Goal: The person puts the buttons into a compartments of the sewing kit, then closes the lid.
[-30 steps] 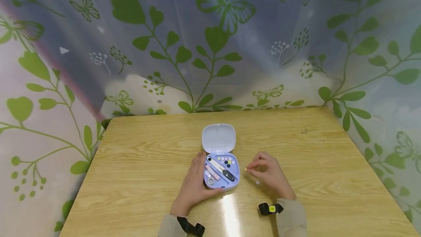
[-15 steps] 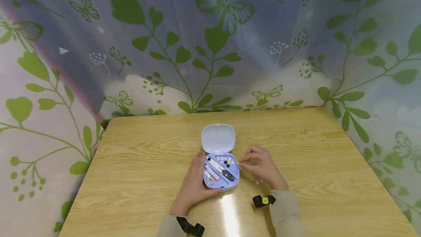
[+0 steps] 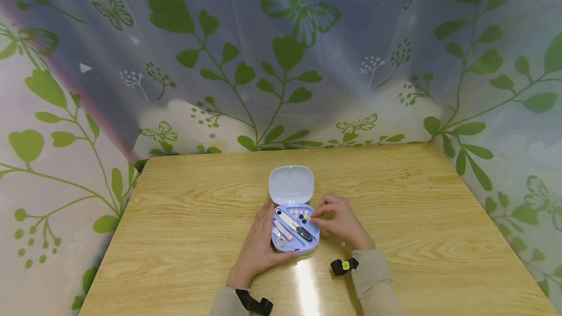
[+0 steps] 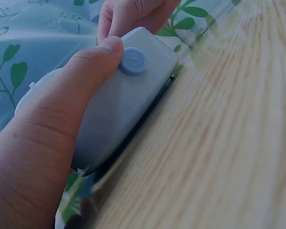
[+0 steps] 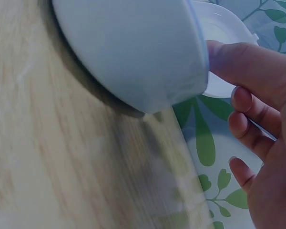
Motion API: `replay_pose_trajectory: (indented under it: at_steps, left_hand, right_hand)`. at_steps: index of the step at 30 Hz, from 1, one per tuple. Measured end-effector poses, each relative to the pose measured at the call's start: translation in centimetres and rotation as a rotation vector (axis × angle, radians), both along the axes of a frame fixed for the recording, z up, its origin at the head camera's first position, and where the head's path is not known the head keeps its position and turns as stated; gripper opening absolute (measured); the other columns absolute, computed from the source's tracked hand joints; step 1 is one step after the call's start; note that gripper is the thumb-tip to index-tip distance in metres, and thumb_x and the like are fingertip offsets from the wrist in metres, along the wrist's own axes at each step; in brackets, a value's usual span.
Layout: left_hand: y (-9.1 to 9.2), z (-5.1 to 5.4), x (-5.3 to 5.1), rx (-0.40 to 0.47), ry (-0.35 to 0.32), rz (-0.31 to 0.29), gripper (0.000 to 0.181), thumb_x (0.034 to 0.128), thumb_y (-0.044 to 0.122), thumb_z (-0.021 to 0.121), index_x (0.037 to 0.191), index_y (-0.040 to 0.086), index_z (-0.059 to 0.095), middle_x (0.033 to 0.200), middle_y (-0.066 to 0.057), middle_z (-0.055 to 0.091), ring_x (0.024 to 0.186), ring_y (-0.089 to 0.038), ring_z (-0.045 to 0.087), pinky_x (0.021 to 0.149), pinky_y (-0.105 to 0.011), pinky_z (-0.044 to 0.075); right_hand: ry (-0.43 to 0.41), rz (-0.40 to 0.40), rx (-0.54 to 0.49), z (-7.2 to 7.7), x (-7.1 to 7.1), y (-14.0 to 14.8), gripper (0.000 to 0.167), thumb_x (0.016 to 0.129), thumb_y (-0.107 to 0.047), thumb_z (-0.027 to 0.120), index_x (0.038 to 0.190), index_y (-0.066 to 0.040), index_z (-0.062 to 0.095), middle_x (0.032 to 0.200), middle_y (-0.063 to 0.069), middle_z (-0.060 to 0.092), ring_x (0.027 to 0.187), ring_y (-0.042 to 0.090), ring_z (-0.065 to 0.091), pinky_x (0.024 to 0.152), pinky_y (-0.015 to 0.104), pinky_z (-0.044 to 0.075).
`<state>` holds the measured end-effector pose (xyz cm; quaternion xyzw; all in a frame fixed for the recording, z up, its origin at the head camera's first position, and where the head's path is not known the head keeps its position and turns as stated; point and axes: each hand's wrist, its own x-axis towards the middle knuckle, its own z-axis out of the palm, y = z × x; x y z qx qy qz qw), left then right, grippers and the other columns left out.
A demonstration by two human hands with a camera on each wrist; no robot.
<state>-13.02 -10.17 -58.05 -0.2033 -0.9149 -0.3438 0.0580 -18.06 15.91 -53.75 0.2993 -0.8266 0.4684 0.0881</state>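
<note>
A pale blue sewing box (image 3: 309,248) stands on the table, its white lid (image 3: 291,184) raised. My left hand (image 3: 258,244) grips it, fingers along the left side and thumb (image 4: 93,64) on the front by a round blue catch (image 4: 134,61). Over the far right compartment, my right hand (image 3: 337,219) pinches a small yellow button (image 3: 310,217) between thumb and forefinger. Several white, yellow and dark buttons (image 3: 301,212) lie there. A white-and-black tool like thread snips (image 3: 303,232) lies diagonally, beside a pink strip (image 3: 282,230) and a silver ring (image 3: 281,242).
A small pale button (image 3: 343,244) lies on the wooden table (image 3: 193,228), below the right wrist. Leaf-and-butterfly patterned cloth (image 3: 228,87) hangs behind the table and along both sides. Black straps (image 3: 344,266) with cameras circle the wrists.
My right hand has moved left with the yellow button, from the table right of the box to above its button compartment. My left hand and the box stay put.
</note>
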Motion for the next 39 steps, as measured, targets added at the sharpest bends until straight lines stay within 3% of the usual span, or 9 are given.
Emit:
replay_pose_trajectory:
  at_steps: [4,18,27,39]
  left_hand:
    - [0.1,0.0,0.0,-0.004,-0.001,0.001,0.136,0.0654,0.083,0.068,0.16,0.008,0.005,0.165,-0.008,0.015,0.152,-0.023,0.006,0.124,-0.04,0.01]
    - [0.3,0.2,0.2,-0.005,0.002,0.015,0.138,0.064,0.082,0.07,0.16,0.008,0.005,0.165,-0.01,0.015,0.152,-0.025,0.008,0.123,-0.045,0.015]
    - [0.2,0.2,0.1,-0.009,-0.018,0.018,0.137,0.0646,0.082,0.069,0.16,0.008,0.005,0.165,-0.009,0.013,0.152,-0.022,0.006,0.124,-0.042,0.013]
    - [0.0,-0.1,0.1,-0.016,0.007,0.012,0.136,0.0657,0.082,0.069,0.16,0.007,0.006,0.165,-0.01,0.015,0.152,-0.024,0.008,0.124,-0.043,0.014]
  right_hand:
    - [-0.011,-0.011,0.032,0.0,-0.1,-0.2,0.013,0.073,-0.01,0.088,0.079,-0.018,0.079,0.082,-0.012,0.06,0.084,0.01,0.051,0.089,0.039,0.031]
    - [-0.031,-0.056,0.119,0.4,0.2,-0.7,0.013,0.074,-0.01,0.088,0.076,-0.019,0.079,0.081,-0.012,0.057,0.083,0.01,0.047,0.084,0.04,0.025]
    - [-0.038,-0.09,0.155,0.9,0.5,-1.0,0.013,0.074,-0.01,0.087,0.074,-0.019,0.078,0.08,-0.011,0.057,0.083,0.01,0.048,0.087,0.044,0.029]
    - [-0.034,-0.123,0.165,0.9,0.7,-1.3,0.015,0.071,-0.01,0.089,0.074,-0.02,0.077,0.08,-0.013,0.057,0.084,0.01,0.048,0.09,0.044,0.029]
